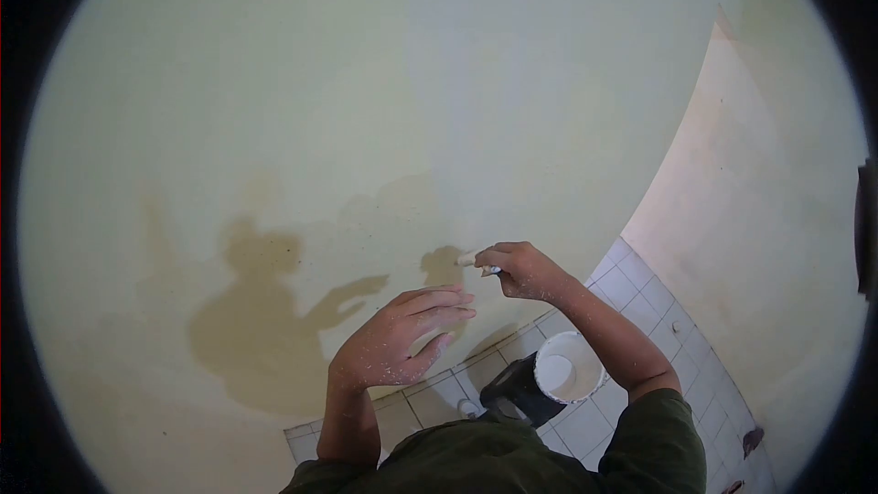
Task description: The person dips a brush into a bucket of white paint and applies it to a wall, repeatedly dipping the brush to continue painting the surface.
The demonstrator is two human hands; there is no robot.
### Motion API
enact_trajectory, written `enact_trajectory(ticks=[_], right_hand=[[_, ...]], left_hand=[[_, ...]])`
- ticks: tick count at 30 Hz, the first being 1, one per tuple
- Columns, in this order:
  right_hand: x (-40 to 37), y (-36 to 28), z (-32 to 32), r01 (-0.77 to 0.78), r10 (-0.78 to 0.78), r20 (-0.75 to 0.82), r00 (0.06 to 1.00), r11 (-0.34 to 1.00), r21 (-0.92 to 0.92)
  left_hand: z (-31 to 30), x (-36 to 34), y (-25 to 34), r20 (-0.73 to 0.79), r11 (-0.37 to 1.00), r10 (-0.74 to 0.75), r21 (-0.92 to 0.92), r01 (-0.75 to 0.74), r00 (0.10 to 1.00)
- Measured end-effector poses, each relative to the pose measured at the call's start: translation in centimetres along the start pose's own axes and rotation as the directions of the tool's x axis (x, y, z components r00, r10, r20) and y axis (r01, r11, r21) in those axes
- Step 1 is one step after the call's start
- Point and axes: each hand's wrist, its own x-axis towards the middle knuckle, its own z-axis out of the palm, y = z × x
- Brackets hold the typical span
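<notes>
My right hand (521, 270) is closed around a small pale tool (467, 259) that looks like a paint brush, held close to the wall. A bit of white and blue shows below its fingers; most of the tool is hidden in the grip. To the left, my left hand (402, 338) holds nothing, its fingers stretched out and the thumb apart, in front of the wall. Whitish specks dot both hands and forearms. The pale yellow-green wall (320, 82) bears a whiter vertical band (494, 110) above my right hand.
On the tiled floor (640, 311) below my right forearm stands a dark bucket (521, 393) with a paint-smeared white rim and white contents. A small pale object (467, 408) lies beside it. Another wall (759, 174) rises at the right. Shadows fall on the left.
</notes>
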Motion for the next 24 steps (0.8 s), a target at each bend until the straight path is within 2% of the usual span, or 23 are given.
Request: enact_trajectory(ticks=[2, 6, 7, 8, 10, 11, 13, 16, 19, 20, 22, 24], right_hand=[[0.6, 0.3, -0.1, -0.006, 0.006, -0.033, 0.999, 1.0, -0.001], [4.2, -1.2, -5.3, -0.008, -0.003, -0.329, 0.944, 0.999, -0.032], [5.6, -1.7, -7.0, 0.029, -0.08, -0.426, 0.901, 0.992, -0.124], [7.1, -2.9, -8.9, 0.095, -0.171, -0.521, 0.837, 0.981, -0.168], [9.2, -5.7, -12.3, 0.117, -0.273, -0.649, 0.71, 0.955, -0.274], [11.2, -6.1, -13.6, 0.191, -0.403, -0.704, 0.585, 0.912, -0.363], [14.1, -7.9, -16.2, 0.209, -0.543, -0.724, 0.426, 0.837, -0.505], [16.6, -9.2, -19.2, 0.295, -0.568, -0.723, 0.394, 0.823, -0.486], [16.7, -8.5, -18.6, 0.264, -0.54, -0.662, 0.52, 0.838, -0.477], [15.9, -8.1, -17.7, 0.193, -0.499, -0.591, 0.633, 0.842, -0.504], [13.8, -5.4, -14.7, 0.221, -0.58, -0.482, 0.657, 0.759, -0.612], [10.7, -2.7, -10.2, 0.284, -0.604, -0.428, 0.672, 0.745, -0.604]], left_hand=[[0.2, -0.2, -0.4, 0.003, 1.0, 0.009, -0.01, -0.009, 1.0], [0.4, -0.5, -0.9, 0.009, 1.0, 0.025, -0.009, -0.024, 1.0], [0.5, -0.5, -1.0, 0.012, 1.0, 0.024, -0.012, -0.024, 1.0], [0.6, -0.6, -1.1, 0.012, 0.999, 0.029, -0.015, -0.029, 1.0], [1.4, -0.8, -0.9, 0.009, 0.999, 0.037, -0.018, -0.037, 0.999], [1.6, -0.8, -1.0, 0.009, 0.999, 0.041, -0.025, -0.04, 0.999], [1.9, -1.0, -1.5, 0.012, 0.998, 0.048, -0.038, -0.047, 0.999], [2.2, -1.1, -1.9, 0.01, 0.996, 0.06, -0.062, -0.06, 0.998], [2.7, -1.3, -1.6, 0.001, 0.997, 0.043, -0.072, -0.042, 0.999], [2.5, -1.3, -1.7, 0.004, 0.997, 0.035, -0.064, -0.035, 0.999], [2.3, -1.2, -1.5, 0.011, 0.999, 0.014, -0.051, -0.013, 1.0], [2.3, -1.2, -1.1, -0.005, 0.999, 0.01, -0.035, -0.01, 1.0]])
